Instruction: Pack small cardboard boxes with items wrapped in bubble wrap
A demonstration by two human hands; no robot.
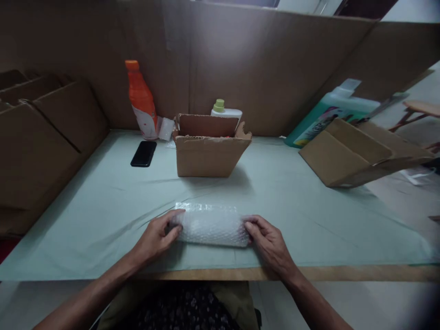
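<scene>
A roll of clear bubble wrap (213,227) lies crosswise near the front edge of the table, with a loose flap along its far side. My left hand (158,233) grips its left end, thumb on the near side and fingers curled over the far side. At the right end my right hand (266,236) holds it between thumb and fingers. Whether anything is wrapped inside cannot be made out. Just beyond the roll stands an open cardboard box (208,156).
Behind are an orange bottle (140,101), a black phone (143,153) and a white bottle with a green cap (225,111). At right, an open carton (350,153) leans by a green jug (330,114). Large cardboard boxes (41,151) flank the left; a cardboard wall (261,68) closes the back.
</scene>
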